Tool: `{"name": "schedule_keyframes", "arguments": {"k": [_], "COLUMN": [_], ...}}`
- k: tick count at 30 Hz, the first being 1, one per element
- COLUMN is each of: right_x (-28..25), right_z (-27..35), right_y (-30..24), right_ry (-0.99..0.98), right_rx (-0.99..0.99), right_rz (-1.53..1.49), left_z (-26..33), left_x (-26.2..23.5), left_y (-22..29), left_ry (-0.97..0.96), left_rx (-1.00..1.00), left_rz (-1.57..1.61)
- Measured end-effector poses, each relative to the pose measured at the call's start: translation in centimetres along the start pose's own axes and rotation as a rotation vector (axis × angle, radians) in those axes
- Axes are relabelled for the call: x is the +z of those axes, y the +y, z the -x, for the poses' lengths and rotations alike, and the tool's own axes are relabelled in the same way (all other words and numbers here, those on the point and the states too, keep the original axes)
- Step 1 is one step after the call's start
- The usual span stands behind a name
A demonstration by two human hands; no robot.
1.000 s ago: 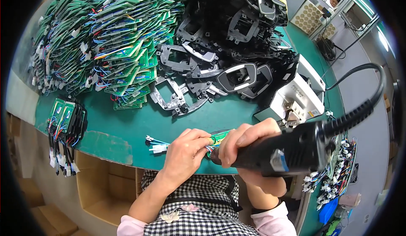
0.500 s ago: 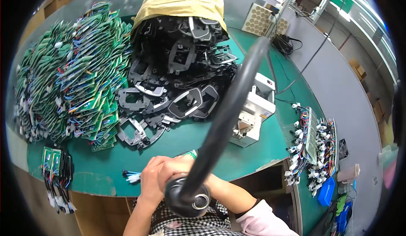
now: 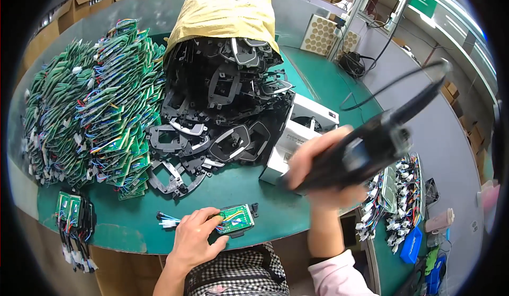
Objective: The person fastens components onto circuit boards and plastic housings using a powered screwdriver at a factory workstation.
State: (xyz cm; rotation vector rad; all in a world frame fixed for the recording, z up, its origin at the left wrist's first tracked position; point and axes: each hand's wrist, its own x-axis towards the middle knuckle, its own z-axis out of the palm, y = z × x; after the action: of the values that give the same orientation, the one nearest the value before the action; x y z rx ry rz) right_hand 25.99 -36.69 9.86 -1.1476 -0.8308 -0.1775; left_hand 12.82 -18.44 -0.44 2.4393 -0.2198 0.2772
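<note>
A green circuit board (image 3: 237, 218) with coloured wires lies on a black plastic part at the bench's near edge. My left hand (image 3: 196, 237) grips its left end, fingers on top and thumb along the near side. Wires with white connectors (image 3: 168, 220) stick out beyond that hand. My right hand (image 3: 331, 174) is wrapped round a black electric screwdriver (image 3: 360, 150), raised to the right of the board and blurred by motion. The tool slants, its cable end up and right, its tip near the white box-shaped machine (image 3: 297, 129).
Wired green boards (image 3: 111, 110) are piled high at the left. Black plastic frames (image 3: 230, 142) spill from a yellow sack (image 3: 222, 9). Boards with cables hang at the left edge (image 3: 69, 211). More wired boards (image 3: 405, 190) and a blue bin (image 3: 411, 245) stand at the right.
My hands were together around the upright screwdriver near my body; now they are apart. The right hand has carried the tool up and right, and the left is on the board, now uncovered.
</note>
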Motion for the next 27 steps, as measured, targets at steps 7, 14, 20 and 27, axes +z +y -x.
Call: {"name": "schedule_keyframes", "arguments": {"k": [7, 14, 20, 27], "right_x": [-5.3, 1.1, 6.1, 6.9], "right_z": [-1.8, 1.1, 3.0, 3.2], "right_y": [2.2, 3.8, 6.6, 6.9], "right_ry": [0.126, 0.121, 0.022, -0.012], "right_rx": [0.049, 0.126, 0.269, 0.332], "right_rz": [0.037, -0.234, -0.306, -0.306], "left_z": [0.2, 1.2, 1.5, 1.7], "left_x": [1.7, 3.9, 4.4, 4.7], "left_y": [-0.1, 0.5, 0.4, 0.6], "left_ry": [0.119, 0.323, 0.362, 0.347], "left_rx": [0.007, 0.095, 0.099, 0.079], "left_rz": [-0.063, -0.240, -0.218, -0.159]}}
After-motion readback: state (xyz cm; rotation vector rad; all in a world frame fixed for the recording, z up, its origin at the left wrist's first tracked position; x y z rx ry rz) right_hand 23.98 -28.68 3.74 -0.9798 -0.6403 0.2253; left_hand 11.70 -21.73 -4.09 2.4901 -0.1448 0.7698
